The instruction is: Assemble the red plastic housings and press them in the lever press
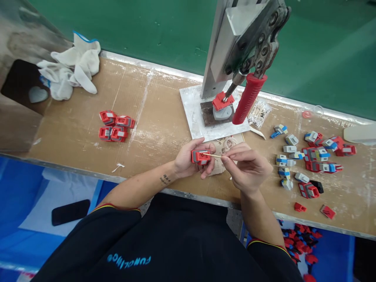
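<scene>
My left hand [190, 160] is closed around a red and grey plastic toy part [200, 156], its hollow side turned up. Between the thumb and fingertips of my right hand [248, 166] is a thin wooden stick [216, 156]. The stick points left, and its far tip reaches into the recess of the red part; whether that tip bears cotton I cannot make out. Behind my hands stands a toggle press with a red handle [249, 100]. Under its plunger a red piece [222, 101] sits on a light grey piece [222, 113].
Several red toy parts [117, 126] are grouped at left, near white gloves [76, 64]. At right lie several grey, blue and yellow pieces [290, 149] and red assemblies [320, 156]. A pack of cotton swabs [259, 112] lies by the press. Below the bench, a blue bin [337, 250] contains parts.
</scene>
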### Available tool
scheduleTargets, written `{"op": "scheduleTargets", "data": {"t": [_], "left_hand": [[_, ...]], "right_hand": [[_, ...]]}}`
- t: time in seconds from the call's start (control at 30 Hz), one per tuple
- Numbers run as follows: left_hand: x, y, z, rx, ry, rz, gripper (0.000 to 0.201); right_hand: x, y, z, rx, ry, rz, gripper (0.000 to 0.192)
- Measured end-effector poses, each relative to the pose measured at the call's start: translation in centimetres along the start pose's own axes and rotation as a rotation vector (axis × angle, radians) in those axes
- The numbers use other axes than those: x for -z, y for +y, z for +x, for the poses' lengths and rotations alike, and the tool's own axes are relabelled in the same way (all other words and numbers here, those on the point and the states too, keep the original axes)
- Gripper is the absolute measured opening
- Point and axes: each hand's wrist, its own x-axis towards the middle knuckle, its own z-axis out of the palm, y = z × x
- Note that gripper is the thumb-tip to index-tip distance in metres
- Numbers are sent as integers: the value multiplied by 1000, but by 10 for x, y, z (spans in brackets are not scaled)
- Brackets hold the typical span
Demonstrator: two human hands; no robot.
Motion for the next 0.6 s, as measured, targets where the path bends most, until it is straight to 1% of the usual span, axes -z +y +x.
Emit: {"op": "scheduleTargets", "data": {"t": [0.1, 0.2, 0.27, 0.37, 0.43, 0.47, 0.53, 0.6], "left_hand": [[0, 0, 0, -29, 7, 14, 42], [0, 0, 0, -35, 15, 25, 41], [0, 0, 0, -39, 22, 31, 42], [1, 1, -1, -40, 23, 30, 41], [2, 1, -2, -36, 22, 26, 41], [2, 2, -2, -32, 22, 25, 41], [2, 2, -3, -27, 20, 20, 42], [2, 2, -2, -29, 12, 15, 42]], "right_hand": [[2, -1, 1, 26, 19, -50, 18], [3, -3, 2, 39, 10, -70, 17], [9, -4, 4, 47, -3, -58, 17], [30, -2, 9, 51, 38, -73, 19], [48, 3, 13, -3, 34, -165, 19], [55, 6, 14, -42, 3, -236, 19], [64, 16, 17, -100, -110, -382, 18], [62, 26, 18, -110, -220, -493, 18]]}}
